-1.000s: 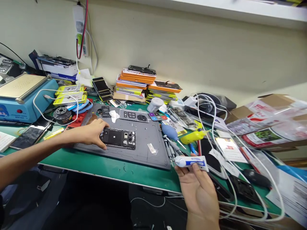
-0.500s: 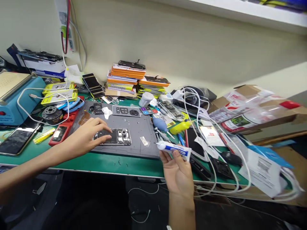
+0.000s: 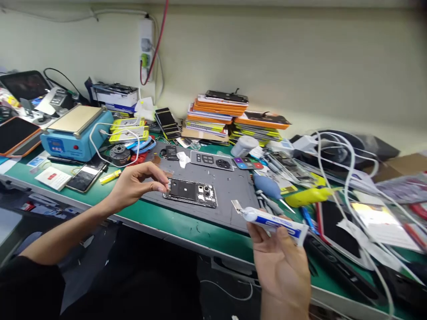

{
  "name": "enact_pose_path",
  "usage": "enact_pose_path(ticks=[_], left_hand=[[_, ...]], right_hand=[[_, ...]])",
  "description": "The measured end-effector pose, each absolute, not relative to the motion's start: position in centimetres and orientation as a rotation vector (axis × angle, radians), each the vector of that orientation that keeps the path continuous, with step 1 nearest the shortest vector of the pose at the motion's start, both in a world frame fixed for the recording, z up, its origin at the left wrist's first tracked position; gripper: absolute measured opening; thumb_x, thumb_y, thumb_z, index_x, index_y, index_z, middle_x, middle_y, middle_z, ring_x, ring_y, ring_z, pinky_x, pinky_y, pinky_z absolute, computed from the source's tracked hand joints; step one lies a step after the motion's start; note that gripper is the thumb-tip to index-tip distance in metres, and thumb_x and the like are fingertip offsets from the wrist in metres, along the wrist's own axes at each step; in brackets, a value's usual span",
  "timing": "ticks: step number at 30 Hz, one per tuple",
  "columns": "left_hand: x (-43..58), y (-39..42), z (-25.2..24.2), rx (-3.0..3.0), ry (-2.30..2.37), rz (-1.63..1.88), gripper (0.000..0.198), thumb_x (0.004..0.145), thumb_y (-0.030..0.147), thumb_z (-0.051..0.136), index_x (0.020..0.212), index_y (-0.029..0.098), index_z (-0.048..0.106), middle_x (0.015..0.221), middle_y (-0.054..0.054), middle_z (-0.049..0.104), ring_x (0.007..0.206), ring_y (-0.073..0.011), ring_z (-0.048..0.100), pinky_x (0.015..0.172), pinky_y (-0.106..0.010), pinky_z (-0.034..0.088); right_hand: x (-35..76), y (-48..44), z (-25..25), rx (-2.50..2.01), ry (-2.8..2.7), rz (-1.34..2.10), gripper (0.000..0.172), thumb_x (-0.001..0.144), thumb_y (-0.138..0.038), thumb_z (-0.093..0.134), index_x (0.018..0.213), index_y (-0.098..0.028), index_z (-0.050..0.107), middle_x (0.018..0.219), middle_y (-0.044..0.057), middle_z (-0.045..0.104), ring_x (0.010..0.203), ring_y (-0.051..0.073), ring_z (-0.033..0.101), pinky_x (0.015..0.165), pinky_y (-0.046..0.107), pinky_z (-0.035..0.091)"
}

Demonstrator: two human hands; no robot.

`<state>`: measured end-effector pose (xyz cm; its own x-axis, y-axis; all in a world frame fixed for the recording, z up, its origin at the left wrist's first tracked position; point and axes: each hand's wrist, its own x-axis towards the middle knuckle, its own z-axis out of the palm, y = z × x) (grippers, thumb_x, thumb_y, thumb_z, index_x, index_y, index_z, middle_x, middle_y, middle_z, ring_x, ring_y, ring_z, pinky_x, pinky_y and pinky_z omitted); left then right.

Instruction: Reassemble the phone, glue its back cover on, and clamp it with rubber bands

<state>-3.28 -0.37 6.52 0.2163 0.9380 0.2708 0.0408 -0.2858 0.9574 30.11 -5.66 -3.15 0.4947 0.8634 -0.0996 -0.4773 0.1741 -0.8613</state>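
One white-and-blue tube sits in the right grip, pinched by thumb against fingers, above the bench; it looks light and soft (easily squeezed by accident), so best held gently mid-body. An opened phone lies on the grey mat, probably stiff but fragile inside, safest by its edges. The left grip is at its left end, thumb and forefinger slightly parted; whether they touch it, I cannot tell.
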Motion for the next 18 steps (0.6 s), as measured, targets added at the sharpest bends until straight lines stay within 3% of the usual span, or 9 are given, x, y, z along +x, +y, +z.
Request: enact_pose_path(ticks=[3, 7, 11, 15, 18], left_hand=[[-4.7, -1.3, 5.8, 1.531, 0.874, 1.257, 0.036, 0.077, 0.048, 0.098, 0.079, 0.018, 0.078, 0.074, -0.005, 0.078, 0.069, -0.0187, 0.074, 0.069, -0.031, 0.061], [-7.8, -2.6, 4.6, 1.553, 0.908, 1.334, 0.047, 0.076, 0.061, 0.095, 0.073, 0.018, 0.076, 0.066, -0.005, 0.075, 0.064, -0.0197, 0.071, 0.063, -0.032, 0.058], [-11.4, -4.0, 4.1, 1.626, 1.158, 1.337, 0.033, 0.079, 0.049, 0.097, 0.08, 0.019, 0.082, 0.076, -0.006, 0.08, 0.073, -0.0199, 0.075, 0.073, -0.032, 0.06], [-14.3, -5.6, 3.4, 1.682, 1.508, 1.283, 0.034, 0.083, 0.053, 0.092, 0.08, 0.021, 0.083, 0.083, -0.007, 0.083, 0.08, -0.022, 0.078, 0.083, -0.034, 0.061], [-15.2, -6.7, 2.5, 1.589, 1.653, 1.262, 0.029, 0.089, 0.05, 0.087, 0.091, 0.021, 0.085, 0.085, -0.006, 0.084, 0.082, -0.0226, 0.08, 0.085, -0.034, 0.063]], right_hand=[[29.4, -5.7, -2.7, -0.996, -0.446, 1.037, 0.04, 0.069, -0.034, 0.097, 0.103, -0.025, 0.077, 0.099, 0.0, 0.085, 0.086, 0.019, 0.082, 0.084, 0.036, 0.071], [28.7, -5.6, -2.7, -1.009, -0.471, 1.042, 0.045, 0.063, -0.035, 0.1, 0.101, -0.026, 0.077, 0.092, 0.0, 0.084, 0.083, 0.021, 0.081, 0.102, 0.049, 0.066], [28.5, -5.4, -3.2, -1.023, -0.49, 1.051, 0.044, 0.063, -0.035, 0.098, 0.1, -0.025, 0.077, 0.093, 0.002, 0.084, 0.081, 0.024, 0.081, 0.107, 0.057, 0.062], [28.6, -5.3, -3.6, -1.04, -0.447, 1.056, 0.046, 0.06, -0.036, 0.099, 0.099, -0.025, 0.077, 0.092, 0.002, 0.084, 0.079, 0.022, 0.08, 0.099, 0.049, 0.065], [28.6, -5.4, -3.5, -1.052, -0.454, 1.032, 0.049, 0.056, -0.039, 0.102, 0.097, -0.026, 0.077, 0.091, 0.0, 0.083, 0.081, 0.021, 0.079, 0.103, 0.049, 0.063]])
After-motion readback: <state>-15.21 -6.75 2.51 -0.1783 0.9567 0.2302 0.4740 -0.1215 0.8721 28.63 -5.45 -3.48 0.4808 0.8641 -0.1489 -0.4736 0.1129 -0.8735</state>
